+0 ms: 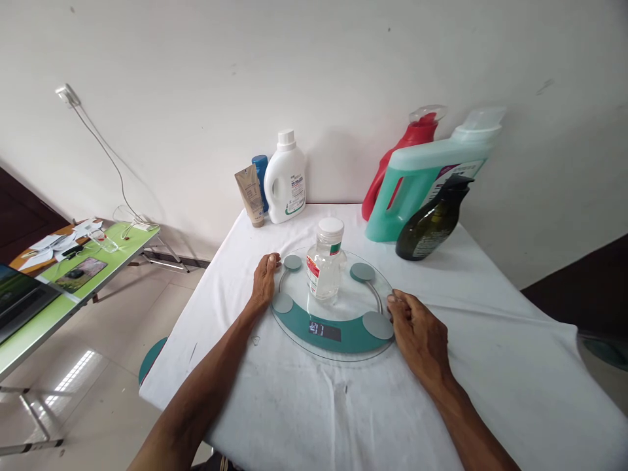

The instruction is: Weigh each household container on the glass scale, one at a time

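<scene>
A round glass scale (338,330) with a teal band, grey pads and a lit display lies on the white-covered table (490,366). On its middle stands a small clear bottle (325,268) with a white cap and a red-and-white label. My left hand (263,280) rests on the cloth, fingers touching the scale's left rim. Fingers curled, my right hand (417,330) touches the scale's right rim. Neither hand holds anything.
Against the wall stand a beige tube (250,195), a blue container (260,171) and a white detergent bottle (285,178). At back right are a red jug (402,154), a large teal jug (432,186) and a dark pump bottle (434,222). A green side table (73,281) with papers stands left.
</scene>
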`<act>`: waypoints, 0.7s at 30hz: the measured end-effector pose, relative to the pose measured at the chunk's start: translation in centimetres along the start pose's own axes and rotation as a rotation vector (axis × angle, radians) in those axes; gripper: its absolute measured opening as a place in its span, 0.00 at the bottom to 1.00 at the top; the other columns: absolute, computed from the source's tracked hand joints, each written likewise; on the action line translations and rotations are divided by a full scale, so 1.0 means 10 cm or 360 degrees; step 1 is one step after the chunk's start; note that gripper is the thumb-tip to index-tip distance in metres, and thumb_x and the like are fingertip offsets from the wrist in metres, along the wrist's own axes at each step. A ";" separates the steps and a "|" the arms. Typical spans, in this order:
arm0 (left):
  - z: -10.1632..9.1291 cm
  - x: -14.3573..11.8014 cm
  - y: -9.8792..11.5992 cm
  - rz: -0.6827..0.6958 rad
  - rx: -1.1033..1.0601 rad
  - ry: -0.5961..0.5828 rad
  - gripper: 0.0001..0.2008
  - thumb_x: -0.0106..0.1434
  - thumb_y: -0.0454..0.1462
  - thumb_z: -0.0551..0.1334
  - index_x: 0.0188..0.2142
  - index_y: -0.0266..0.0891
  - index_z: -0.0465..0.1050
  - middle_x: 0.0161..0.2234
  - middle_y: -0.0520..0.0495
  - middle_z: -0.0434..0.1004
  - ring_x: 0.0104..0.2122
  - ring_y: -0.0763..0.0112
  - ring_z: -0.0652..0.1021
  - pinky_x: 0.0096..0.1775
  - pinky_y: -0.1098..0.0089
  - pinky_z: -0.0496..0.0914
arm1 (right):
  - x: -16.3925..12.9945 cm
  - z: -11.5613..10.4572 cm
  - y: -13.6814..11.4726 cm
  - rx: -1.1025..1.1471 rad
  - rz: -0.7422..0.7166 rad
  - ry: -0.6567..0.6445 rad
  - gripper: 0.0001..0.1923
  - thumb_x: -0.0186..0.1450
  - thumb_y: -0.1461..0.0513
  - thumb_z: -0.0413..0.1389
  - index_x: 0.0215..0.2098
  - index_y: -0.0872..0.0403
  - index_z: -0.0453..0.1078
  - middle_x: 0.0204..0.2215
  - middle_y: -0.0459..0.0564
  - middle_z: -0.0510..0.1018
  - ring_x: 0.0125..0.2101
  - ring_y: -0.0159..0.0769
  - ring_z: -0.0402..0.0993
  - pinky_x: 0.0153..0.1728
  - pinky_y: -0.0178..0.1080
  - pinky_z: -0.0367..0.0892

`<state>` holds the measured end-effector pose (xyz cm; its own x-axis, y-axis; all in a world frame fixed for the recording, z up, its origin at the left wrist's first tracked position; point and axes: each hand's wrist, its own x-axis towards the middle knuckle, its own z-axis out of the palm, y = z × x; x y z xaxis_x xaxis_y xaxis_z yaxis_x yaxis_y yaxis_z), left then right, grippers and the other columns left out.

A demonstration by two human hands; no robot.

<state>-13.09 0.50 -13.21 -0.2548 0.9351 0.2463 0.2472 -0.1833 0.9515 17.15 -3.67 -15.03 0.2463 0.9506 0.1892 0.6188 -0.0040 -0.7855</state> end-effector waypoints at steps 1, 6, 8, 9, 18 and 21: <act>0.00 0.00 0.00 -0.0001 0.0000 0.0000 0.36 0.68 0.66 0.48 0.46 0.38 0.75 0.50 0.36 0.79 0.47 0.57 0.80 0.52 0.55 0.74 | 0.00 0.00 0.00 0.0002 -0.0004 0.0007 0.35 0.64 0.41 0.44 0.48 0.58 0.75 0.36 0.63 0.82 0.38 0.54 0.78 0.47 0.52 0.70; -0.01 0.00 0.00 0.0009 0.0007 -0.0003 0.36 0.68 0.67 0.48 0.46 0.38 0.75 0.50 0.36 0.79 0.46 0.58 0.81 0.51 0.55 0.74 | 0.01 0.02 0.02 0.0018 -0.0038 0.0039 0.34 0.65 0.41 0.44 0.48 0.58 0.76 0.40 0.65 0.83 0.39 0.53 0.78 0.47 0.52 0.70; -0.01 0.00 -0.01 0.0004 0.0009 -0.0004 0.37 0.68 0.67 0.48 0.46 0.38 0.75 0.50 0.36 0.79 0.46 0.57 0.81 0.51 0.56 0.74 | 0.01 0.02 0.02 0.0012 -0.0036 0.0030 0.34 0.65 0.41 0.44 0.48 0.58 0.76 0.40 0.65 0.83 0.38 0.53 0.78 0.47 0.52 0.71; -0.01 0.00 -0.01 0.0001 0.0011 -0.0002 0.37 0.68 0.67 0.47 0.46 0.38 0.75 0.50 0.36 0.79 0.45 0.57 0.81 0.51 0.56 0.74 | 0.00 0.01 0.02 0.0008 -0.0030 0.0023 0.35 0.65 0.41 0.44 0.49 0.58 0.76 0.40 0.64 0.83 0.38 0.53 0.78 0.47 0.52 0.71; -0.01 0.00 -0.01 0.0006 0.0030 -0.0005 0.36 0.68 0.66 0.47 0.46 0.39 0.75 0.50 0.36 0.80 0.45 0.57 0.81 0.52 0.55 0.74 | -0.02 -0.03 -0.07 -0.0033 0.0032 -0.0033 0.40 0.64 0.40 0.43 0.53 0.62 0.75 0.44 0.68 0.82 0.43 0.56 0.79 0.50 0.54 0.70; -0.01 0.00 0.00 0.0009 0.0039 -0.0007 0.36 0.68 0.66 0.47 0.46 0.38 0.75 0.50 0.36 0.79 0.45 0.57 0.81 0.52 0.55 0.74 | -0.02 -0.03 -0.08 -0.0025 0.0033 -0.0027 0.39 0.64 0.40 0.43 0.52 0.62 0.75 0.45 0.68 0.82 0.42 0.56 0.79 0.50 0.54 0.70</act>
<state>-13.15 0.48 -13.21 -0.2495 0.9354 0.2507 0.2715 -0.1809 0.9453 16.83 -3.96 -14.26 0.2465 0.9554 0.1627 0.6253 -0.0286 -0.7798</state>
